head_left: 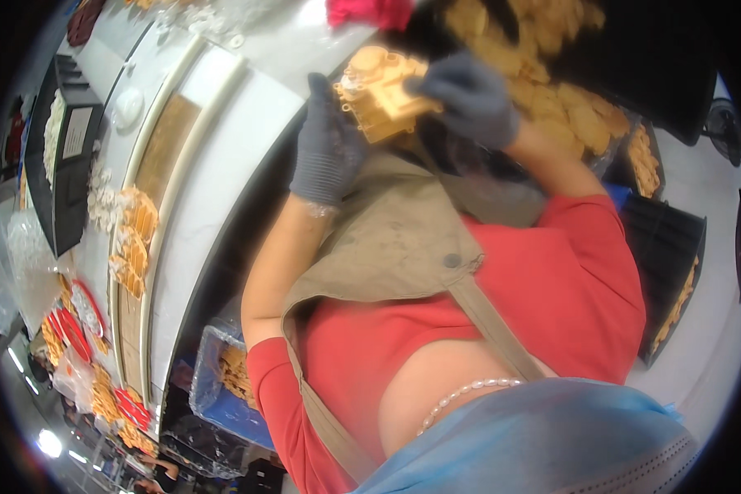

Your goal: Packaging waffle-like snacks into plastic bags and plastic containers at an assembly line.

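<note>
In front of my chest, my gloved left hand [328, 144] supports an orange plastic housing [380, 126] at its left side. The housing has small loops along its edge and a whitish piece near its top left. My gloved right hand [473, 95] is closed on a flat, lighter orange plastic piece [399, 97] with a raised square outline. This piece overlaps the housing; whether it is fastened to it I cannot tell. Some of my right fingers are blurred and hidden behind the hand.
Many orange plastic parts [564, 115] lie beyond my right hand. At left runs a pale-railed conveyor [165, 156] with orange assemblies [134, 239] on it. A black bin [76, 144] holds white pieces. A blue lined tray [239, 416] and a black crate [663, 247] stand beside me.
</note>
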Demonstrator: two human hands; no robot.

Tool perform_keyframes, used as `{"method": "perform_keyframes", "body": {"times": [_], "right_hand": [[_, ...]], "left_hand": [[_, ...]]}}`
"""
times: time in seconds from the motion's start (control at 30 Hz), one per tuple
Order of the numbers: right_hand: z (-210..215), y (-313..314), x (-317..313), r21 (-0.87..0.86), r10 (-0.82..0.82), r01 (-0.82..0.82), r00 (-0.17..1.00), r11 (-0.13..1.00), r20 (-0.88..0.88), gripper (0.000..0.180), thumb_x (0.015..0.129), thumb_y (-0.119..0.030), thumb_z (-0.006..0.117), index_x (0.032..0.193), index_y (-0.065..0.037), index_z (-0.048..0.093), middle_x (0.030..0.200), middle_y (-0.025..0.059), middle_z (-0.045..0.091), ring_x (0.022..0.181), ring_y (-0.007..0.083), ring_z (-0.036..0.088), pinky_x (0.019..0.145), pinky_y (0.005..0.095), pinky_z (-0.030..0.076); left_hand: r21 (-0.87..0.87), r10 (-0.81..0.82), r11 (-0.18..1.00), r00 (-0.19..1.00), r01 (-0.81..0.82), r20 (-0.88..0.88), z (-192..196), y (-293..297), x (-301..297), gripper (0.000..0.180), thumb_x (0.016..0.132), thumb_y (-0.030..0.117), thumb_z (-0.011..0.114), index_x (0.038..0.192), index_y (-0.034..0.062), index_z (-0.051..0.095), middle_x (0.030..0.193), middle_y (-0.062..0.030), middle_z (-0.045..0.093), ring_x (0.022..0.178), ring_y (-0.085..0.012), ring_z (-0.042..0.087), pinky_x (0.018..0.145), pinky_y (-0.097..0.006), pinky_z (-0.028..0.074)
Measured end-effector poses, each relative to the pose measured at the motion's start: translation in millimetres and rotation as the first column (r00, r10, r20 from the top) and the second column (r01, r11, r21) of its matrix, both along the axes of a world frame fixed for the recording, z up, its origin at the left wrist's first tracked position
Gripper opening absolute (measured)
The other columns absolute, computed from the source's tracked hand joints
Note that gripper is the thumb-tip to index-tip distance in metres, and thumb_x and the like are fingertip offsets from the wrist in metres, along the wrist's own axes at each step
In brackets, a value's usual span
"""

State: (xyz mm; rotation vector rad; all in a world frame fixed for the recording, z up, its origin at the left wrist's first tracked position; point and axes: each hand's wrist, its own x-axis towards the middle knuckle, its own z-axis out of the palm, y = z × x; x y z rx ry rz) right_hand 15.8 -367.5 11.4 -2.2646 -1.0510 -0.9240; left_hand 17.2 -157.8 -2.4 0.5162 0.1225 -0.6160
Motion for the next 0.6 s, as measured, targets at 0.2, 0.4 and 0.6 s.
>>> {"method": "perform_keyframes", "body": {"times": [0.2,0.4,0.6], "right_hand": [[-11,24,1,-0.061,0.060,-0.061,0.998,0.996,-0.026,0.035,0.064,-0.004,0.070,0.097,-0.014,0.067,0.082,0.0024,0.060,0.067,0.0189,0.059,0.054,0.0276,0.049],[-12,26,-4,-0.128,0.145,-0.190,0.944,0.973,-0.297,0.033,0.065,-0.006,0.069,0.096,-0.017,0.066,0.086,0.0018,0.060,0.077,0.0211,0.060,0.060,0.0303,0.051],[-9,23,1,-0.086,0.116,-0.170,0.890,0.982,-0.441,0.029,0.069,-0.005,0.067,0.096,-0.013,0.066,0.093,0.0052,0.062,0.084,0.0258,0.060,0.069,0.0342,0.051]], "left_hand": [[0.070,0.011,0.997,0.999,-0.014,0.044,-2,7,1,0.056,0.099,0.043,0.037,0.128,-0.0043,0.041,0.123,-0.0165,0.053,0.114,-0.0261,0.053,0.099,-0.038,0.042],[0.217,0.111,0.968,0.990,-0.129,0.092,-11,12,0,0.041,0.090,0.020,0.061,0.122,-0.0015,0.047,0.111,-0.0152,0.057,0.101,-0.0227,0.058,0.086,-0.036,0.051],[0.346,0.197,0.900,0.955,-0.266,0.220,-4,15,-2,0.044,0.087,0.013,0.064,0.124,-0.0022,0.045,0.111,-0.0153,0.057,0.100,-0.0223,0.059,0.086,-0.034,0.052]]}}
